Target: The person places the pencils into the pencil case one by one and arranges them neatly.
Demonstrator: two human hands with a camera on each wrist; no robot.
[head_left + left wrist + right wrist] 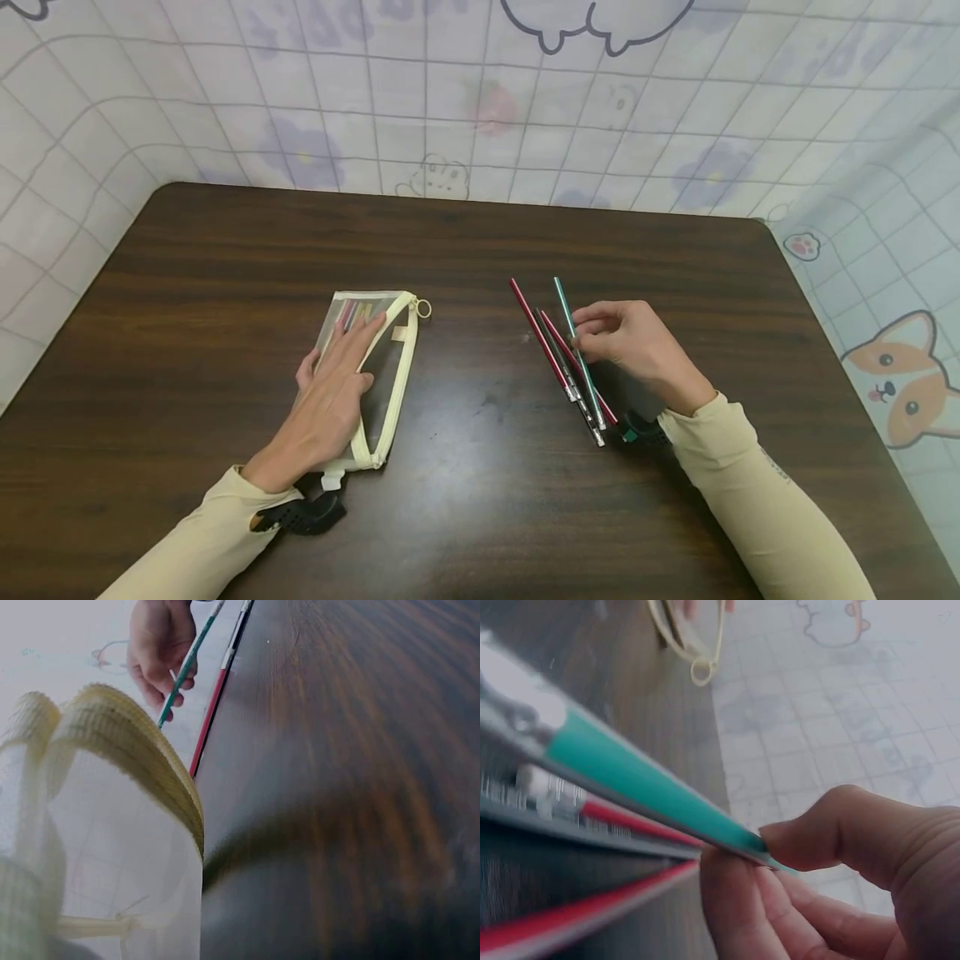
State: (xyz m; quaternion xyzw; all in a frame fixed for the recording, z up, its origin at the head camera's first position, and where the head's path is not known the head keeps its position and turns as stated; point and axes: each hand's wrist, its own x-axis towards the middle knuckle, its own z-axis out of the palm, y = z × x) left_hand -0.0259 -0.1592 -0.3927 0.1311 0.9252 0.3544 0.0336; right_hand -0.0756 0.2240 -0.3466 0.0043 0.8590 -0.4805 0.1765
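Observation:
My right hand pinches a green pencil between thumb and fingers, over a small bunch of pencils on the table. Two are red, one of them a red pencil at the left of the bunch, and a dark pencil lies among them. In the right wrist view the thumb presses on the green pencil. My left hand rests with extended fingers on a see-through pencil pouch with cream zipper edging. The pouch's zipper gapes, and colored pencils show inside near its far end.
The dark wooden table has a far edge against a grid-patterned curtain. A pull ring hangs at the pouch's far right corner. Each wrist wears a black camera mount.

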